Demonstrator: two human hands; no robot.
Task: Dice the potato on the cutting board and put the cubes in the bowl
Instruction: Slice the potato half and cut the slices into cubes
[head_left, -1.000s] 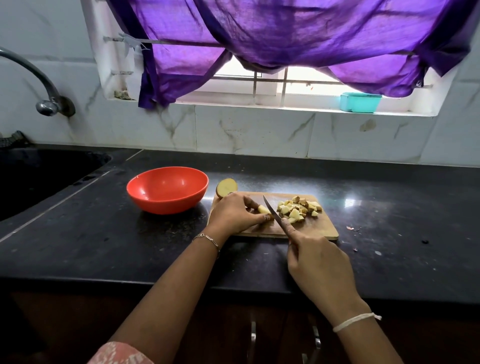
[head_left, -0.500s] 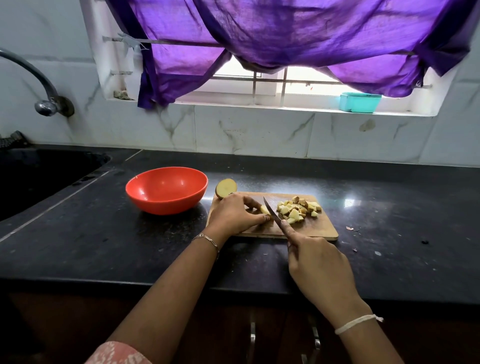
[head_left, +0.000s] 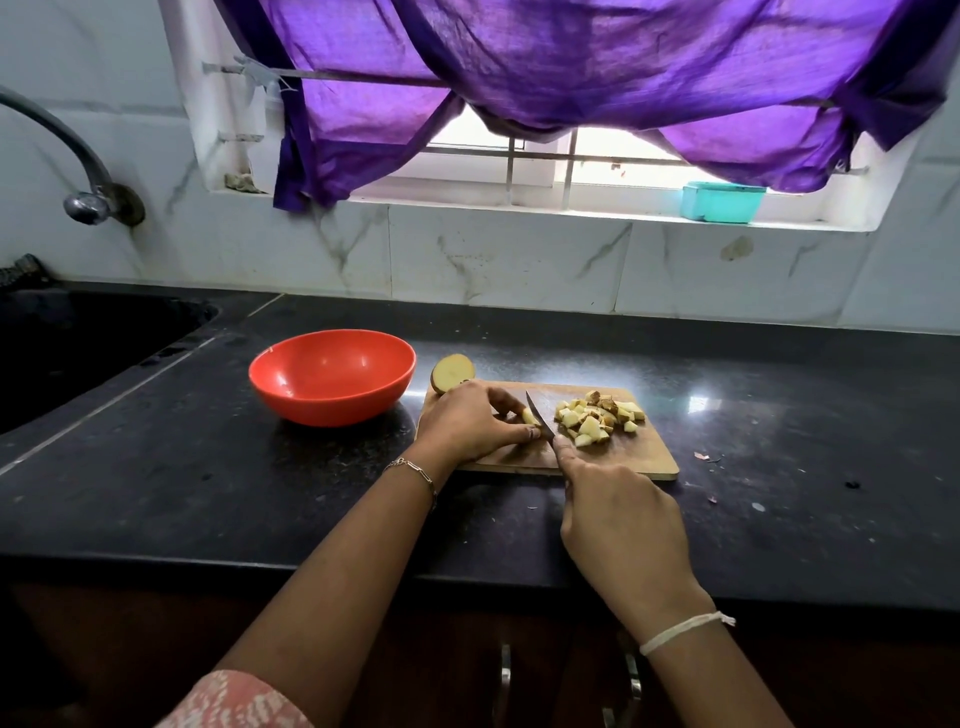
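- Two hands at work: left hand (head_left: 470, 423) pinches a small potato piece (head_left: 529, 415) down on the cutting board (head_left: 644, 457); right hand (head_left: 623, 525) grips the knife (head_left: 539, 415), blade at that piece.
- Cubes (head_left: 597, 415) lie heaped on the board's right part.
- Potato half (head_left: 453, 372) waits uncut at the board's far-left corner.
- Bowl (head_left: 332, 376) stands empty beside the board.
- Judgement: dicing roughly half done; transfer not yet begun.

We see a black polished stone countertop (head_left: 779, 415) with a sink (head_left: 78, 353) sunk into its left end. On it stand an orange-red bowl (head_left: 332, 405) and, just to its right, a wooden cutting board (head_left: 644, 457). A potato half (head_left: 453, 371) leans at the board's far left corner. Small peel scraps (head_left: 702, 457) lie right of the board.
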